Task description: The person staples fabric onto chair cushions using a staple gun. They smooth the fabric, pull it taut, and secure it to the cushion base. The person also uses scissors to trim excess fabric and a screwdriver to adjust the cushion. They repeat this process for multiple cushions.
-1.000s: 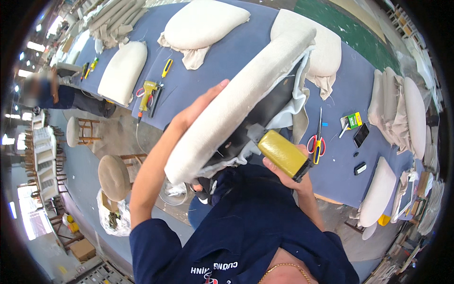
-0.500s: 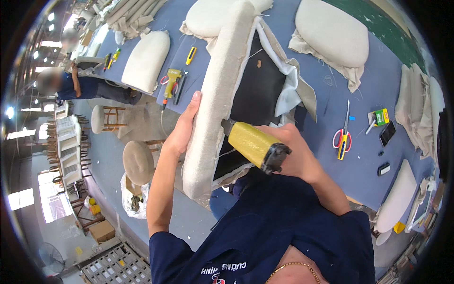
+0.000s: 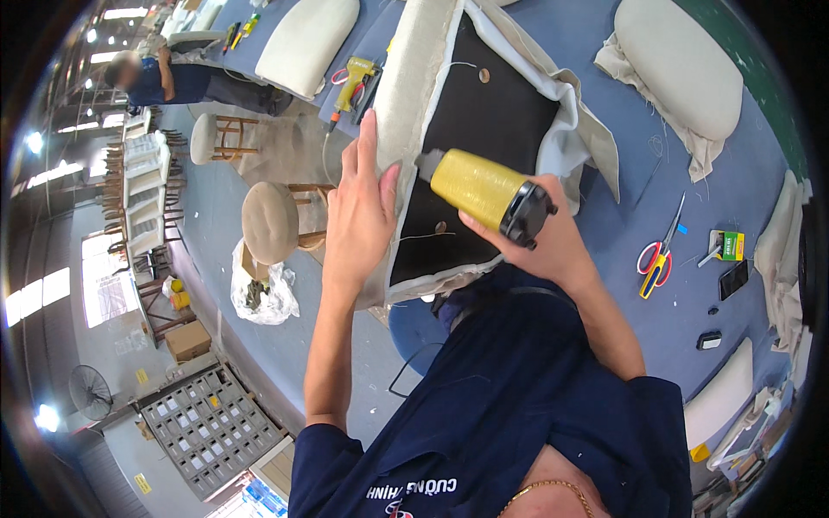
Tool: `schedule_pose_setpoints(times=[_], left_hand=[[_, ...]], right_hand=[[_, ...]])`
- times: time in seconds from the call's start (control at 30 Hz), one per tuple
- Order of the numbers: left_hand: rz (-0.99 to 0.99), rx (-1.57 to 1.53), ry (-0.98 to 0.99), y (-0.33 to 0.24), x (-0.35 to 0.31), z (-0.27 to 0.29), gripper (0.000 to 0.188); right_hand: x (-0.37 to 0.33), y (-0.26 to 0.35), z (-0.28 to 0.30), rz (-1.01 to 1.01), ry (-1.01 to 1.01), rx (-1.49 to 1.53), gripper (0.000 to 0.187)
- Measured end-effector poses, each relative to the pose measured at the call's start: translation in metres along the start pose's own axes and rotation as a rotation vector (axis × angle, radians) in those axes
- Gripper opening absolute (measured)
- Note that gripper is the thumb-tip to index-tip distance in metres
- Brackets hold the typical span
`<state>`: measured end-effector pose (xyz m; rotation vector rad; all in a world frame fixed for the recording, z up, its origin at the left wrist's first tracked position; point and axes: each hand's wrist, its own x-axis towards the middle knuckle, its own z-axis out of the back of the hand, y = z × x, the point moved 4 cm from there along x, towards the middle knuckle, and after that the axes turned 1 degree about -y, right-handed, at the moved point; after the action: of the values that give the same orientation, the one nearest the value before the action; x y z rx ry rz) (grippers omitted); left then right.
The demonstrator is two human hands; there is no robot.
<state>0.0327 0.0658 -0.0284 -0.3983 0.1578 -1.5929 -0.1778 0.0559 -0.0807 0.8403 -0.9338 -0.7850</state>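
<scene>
Gun's nose meets the cushion edge, left hand close by

The yellow staple gun [image 3: 479, 188] lies aslant the seat cushion [image 3: 413, 82], its nose pointing to the person's left at the border where the black underside [image 3: 501, 116] meets the cream cover. Whether the nose presses there or only sits just beside it, I cannot tell.

The cushion is in front of the person, tilted, its long axis running away from the body; the gun's long axis crosses that line. The right hand [image 3: 528, 231] is wrapped around the gun at its rear (the finger at the trigger, if any, is hidden). The left hand [image 3: 358, 216] has its fingers extended along the cushion's outer side, gripping nothing, thumb apart; it is nearer to the nose than the right hand is.

Loose fabric [image 3: 598, 151] hangs at the cushion's far right side. Scissors [image 3: 655, 269] lie farther right on the blue table [image 3: 609, 246].
</scene>
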Motion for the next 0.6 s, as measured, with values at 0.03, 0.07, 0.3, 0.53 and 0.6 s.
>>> schedule_pose_setpoints(times=[0.03, 0.07, 0.3, 0.53, 0.6], left_hand=[[-0.036, 0.012, -0.015, 0.002, 0.0, 0.0, 0.067], [-0.073, 0.023, -0.03, 0.002, 0.0, 0.0, 0.069], [0.015, -0.093, 0.065, -0.004, -0.002, 0.001, 0.081], [-0.026, -0.138, 0.159, -0.004, -0.005, 0.007, 0.096], [-0.041, -0.159, 0.203, -0.005, -0.004, 0.01, 0.097]], right_hand=[[0.001, 0.0, 0.001, 0.04, 0.006, -0.088, 0.037], [0.006, 0.0, 0.002, 0.072, -0.026, -0.092, 0.035], [0.001, -0.014, -0.009, 0.05, -0.121, 0.03, 0.045], [0.018, 0.001, -0.007, -0.073, 0.32, 0.151, 0.033], [0.013, 0.006, -0.01, -0.006, 0.277, 0.142, 0.031]])
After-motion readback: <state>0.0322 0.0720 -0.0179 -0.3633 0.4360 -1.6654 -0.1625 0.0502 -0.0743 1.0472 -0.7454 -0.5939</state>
